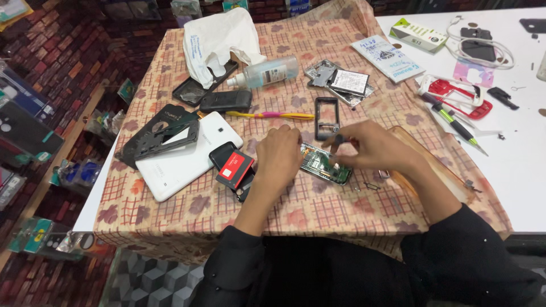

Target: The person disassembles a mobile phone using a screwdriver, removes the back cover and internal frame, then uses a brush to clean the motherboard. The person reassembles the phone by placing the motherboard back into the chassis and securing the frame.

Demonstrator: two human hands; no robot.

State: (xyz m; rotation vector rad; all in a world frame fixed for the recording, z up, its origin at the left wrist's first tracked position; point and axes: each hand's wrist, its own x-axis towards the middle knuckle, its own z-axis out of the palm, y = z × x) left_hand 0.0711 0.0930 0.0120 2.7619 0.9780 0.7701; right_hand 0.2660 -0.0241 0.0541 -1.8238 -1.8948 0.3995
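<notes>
The left hand (278, 156) lies on the patterned cloth (318, 210) near the middle of the table (523, 170), fingers curled down and pressed on the left end of an opened phone (327, 165) whose green board shows. The right hand (369, 146) is just beside it, over the phone's right end, its fingertips pinched on a small dark tool (338, 138) that points down at the board. The two hands are close together, nearly touching above the phone.

Just behind the hands an empty black phone frame (326, 118) stands flat on the cloth, and a yellow and pink toothbrush (270, 115) lies to its left. Left of the left hand a red and black battery (234, 169) rests on a black phone, touching the edge of a white tablet (185, 156). A dark back cover (162, 135) lies partly on the tablet, towards the table's left edge.

Farther back sit a clear spray bottle (266, 72), a white plastic bag (219, 40) and a metal plate with a white-labelled battery (348, 82). On the bare white table at the right edge lie a red and white phone shell (459, 95), a green-handled screwdriver (455, 124) and a coiled white cable (483, 48). Small loose parts (372, 185) lie on the cloth just right of the phone.
</notes>
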